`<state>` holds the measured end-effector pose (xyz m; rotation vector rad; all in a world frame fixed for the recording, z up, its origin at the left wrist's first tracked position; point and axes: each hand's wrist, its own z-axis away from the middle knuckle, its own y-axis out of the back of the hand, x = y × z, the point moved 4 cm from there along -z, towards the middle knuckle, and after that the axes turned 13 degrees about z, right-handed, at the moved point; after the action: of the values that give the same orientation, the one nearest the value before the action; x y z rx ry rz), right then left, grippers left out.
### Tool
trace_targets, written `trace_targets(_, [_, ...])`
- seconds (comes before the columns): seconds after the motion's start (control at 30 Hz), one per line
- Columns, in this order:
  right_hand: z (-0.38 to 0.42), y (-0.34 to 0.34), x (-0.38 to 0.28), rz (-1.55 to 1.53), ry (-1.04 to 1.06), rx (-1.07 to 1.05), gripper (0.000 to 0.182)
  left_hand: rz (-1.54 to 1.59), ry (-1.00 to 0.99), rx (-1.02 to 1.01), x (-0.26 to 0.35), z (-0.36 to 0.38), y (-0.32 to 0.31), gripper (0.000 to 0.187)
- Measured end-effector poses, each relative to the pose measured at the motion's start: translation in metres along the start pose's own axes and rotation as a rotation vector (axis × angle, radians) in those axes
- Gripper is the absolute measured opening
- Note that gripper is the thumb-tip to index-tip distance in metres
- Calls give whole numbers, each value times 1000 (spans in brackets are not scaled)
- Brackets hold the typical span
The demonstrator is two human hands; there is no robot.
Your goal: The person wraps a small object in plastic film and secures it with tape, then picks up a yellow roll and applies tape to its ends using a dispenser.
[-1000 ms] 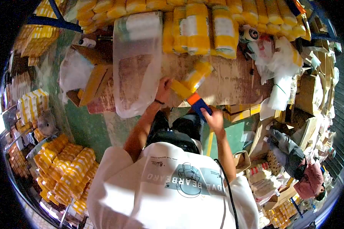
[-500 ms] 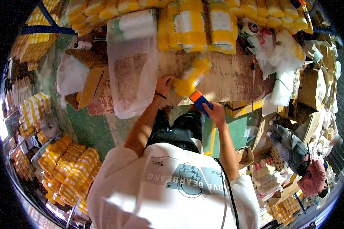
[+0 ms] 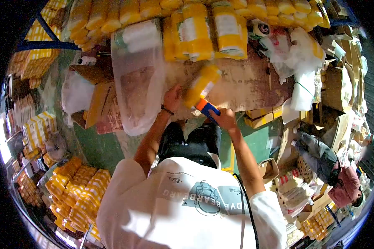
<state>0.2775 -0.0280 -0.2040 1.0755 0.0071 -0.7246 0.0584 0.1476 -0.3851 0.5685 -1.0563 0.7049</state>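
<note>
My right hand is closed around the handle of a blue tool with an orange end. That end lies right at the lower corner of a yellow-and-white wrapped pack, which is tilted over the wooden tabletop and slightly blurred. Left of the pack is my left hand, a dark band on its wrist, its fingers smeared by motion. A large clear plastic bag with a white-and-green roll-like bundle at its far end lies beside my left hand. Several yellow packs stand at the back of the table.
An open cardboard box with plastic in it stands at the left. Crumpled clear plastic lies at the right rear. Stacked yellow packs fill the lower left. Another person is at the lower right.
The blue tool and the yellow pack have shifted slightly left in view. My left hand has moved a little left and down, and a wider gap separates it from the pack.
</note>
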Motion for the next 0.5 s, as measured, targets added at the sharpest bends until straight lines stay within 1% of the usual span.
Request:
trace_targets(0.03, [1, 1, -5, 17, -17, 7, 50, 405, -118, -121, -20, 6, -10, 74])
trace_targets(0.07, [0, 1, -8, 15, -22, 5, 50, 404, -114, -125, 6, 26, -17, 74])
trace_targets(0.1, [-4, -1, -11, 61, -36, -44, 54, -8, -292, -65, 66, 54, -26, 88])
trace_targets(0.13, [-11, -3, -13, 107, -48, -91, 57, -424, -464, 0, 104, 68, -33, 101])
trace_targets(0.17, [-16, -7, -16, 104, -46, -92, 57, -427, -462, 0, 88, 63, -36, 101])
trace_targets(0.23, [-25, -10, -30, 106, 98, 69, 59, -437, -347, 49, 33, 42, -37, 113])
trace_targets(0.27, [-28, -3, -43, 107, 103, 68, 59, -438, -346, 54, 28, 34, -32, 113])
trace_targets(0.33, [-34, 27, -73, 98, 83, 67, 63, -366, -86, -32, 12, 17, -23, 110])
trace_targets(0.37, [-39, 34, -78, 100, 90, 65, 63, -382, -99, -29, 18, 16, -20, 108])
trace_targets(0.43, [-42, 32, -84, 175, 85, -60, 63, -453, -181, -12, 32, 17, -16, 104])
trace_targets(0.47, [-37, 29, -79, 173, 86, -68, 63, -493, -209, -12, 39, 18, -13, 102])
trace_targets(0.5, [-31, 25, -69, 95, 71, -68, 62, -527, -224, -25, 44, 19, -10, 100])
